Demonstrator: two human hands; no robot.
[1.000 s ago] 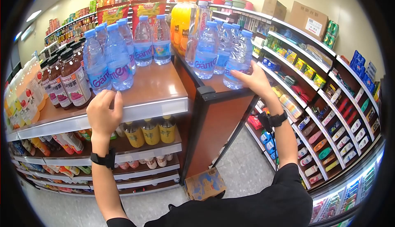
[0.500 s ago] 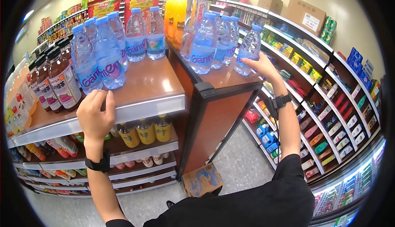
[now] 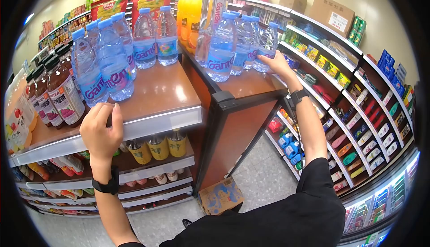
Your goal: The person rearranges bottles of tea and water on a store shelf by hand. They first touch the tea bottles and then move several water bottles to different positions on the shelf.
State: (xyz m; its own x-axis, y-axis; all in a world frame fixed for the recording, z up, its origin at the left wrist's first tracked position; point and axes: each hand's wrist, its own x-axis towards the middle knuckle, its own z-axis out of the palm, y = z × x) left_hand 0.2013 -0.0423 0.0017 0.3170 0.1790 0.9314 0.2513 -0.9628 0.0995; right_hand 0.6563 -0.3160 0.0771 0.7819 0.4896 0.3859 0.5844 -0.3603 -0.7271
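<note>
My right hand (image 3: pixel 274 62) is closed round the lower part of a clear water bottle (image 3: pixel 267 41) with a blue cap, upright on the right shelf top (image 3: pixel 251 86). That bottle stands close beside several similar ones (image 3: pixel 220 52). My left hand (image 3: pixel 103 124) is at the front edge of the left shelf top (image 3: pixel 165 90), its fingers curled; whether they grip anything is hidden. Just behind it are more blue-capped water bottles (image 3: pixel 114 63), and two further ones (image 3: pixel 144 41) stand farther back.
Dark tea bottles (image 3: pixel 62 88) are at left, orange juice bottles (image 3: pixel 192 21) at the back. A black-framed end panel (image 3: pixel 242 135) drops between the shelves. A printed carton (image 3: pixel 221 196) lies on the floor. Stocked wall shelves (image 3: pixel 340 99) run along the right.
My right hand and its bottle have moved slightly left and back, nearer the other bottles. My left hand has shifted slightly left and down in the view.
</note>
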